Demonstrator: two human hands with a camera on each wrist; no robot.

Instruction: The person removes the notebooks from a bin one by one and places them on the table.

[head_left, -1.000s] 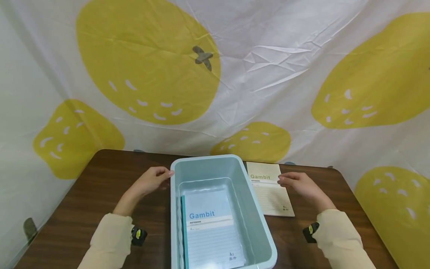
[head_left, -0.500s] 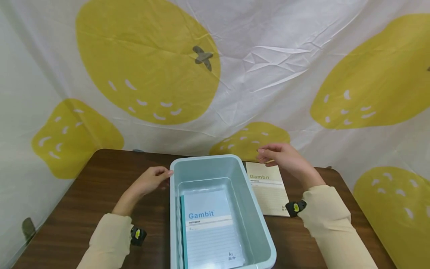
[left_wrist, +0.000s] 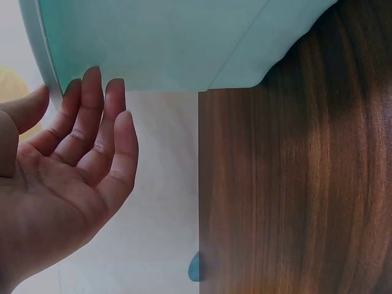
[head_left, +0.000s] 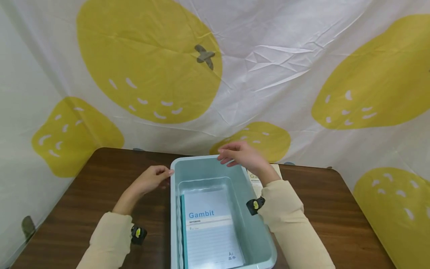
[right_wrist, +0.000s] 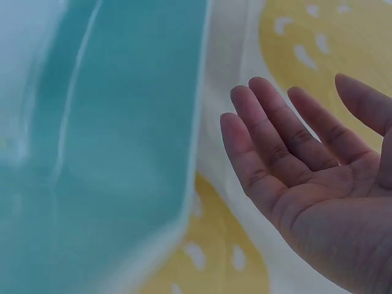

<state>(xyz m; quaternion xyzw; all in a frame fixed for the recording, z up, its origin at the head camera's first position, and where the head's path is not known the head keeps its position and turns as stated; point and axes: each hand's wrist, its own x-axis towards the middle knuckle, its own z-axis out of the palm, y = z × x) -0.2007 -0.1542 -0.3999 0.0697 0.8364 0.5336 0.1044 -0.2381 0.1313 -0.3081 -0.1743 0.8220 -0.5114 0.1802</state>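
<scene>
A pale blue-green plastic bin (head_left: 215,163) stands on the table, with a blue-covered notebook (head_left: 211,243) marked "Gambit" lying face up inside. My left hand (head_left: 152,180) pinches the bin's left rim near its far corner; in the left wrist view the thumb is at the rim and the fingers bend against the outer wall. Over the bin's far right corner hangs my right hand (head_left: 243,155), its fingers loosely bent and holding nothing, as the right wrist view (right_wrist: 306,171) shows. Right of the bin lies a cream "Gambit" notebook (head_left: 255,183), mostly hidden behind the right arm.
The dark wooden table (head_left: 100,194) has its far edge just behind the bin. A white curtain (head_left: 262,89) printed with yellow fruit hangs behind and at both sides. Each wrist wears a small black camera strap, and the sleeves are cream.
My right hand has moved left from above the cream notebook to the bin's far right corner, its arm now covering most of that notebook. The left hand has stayed at the rim.
</scene>
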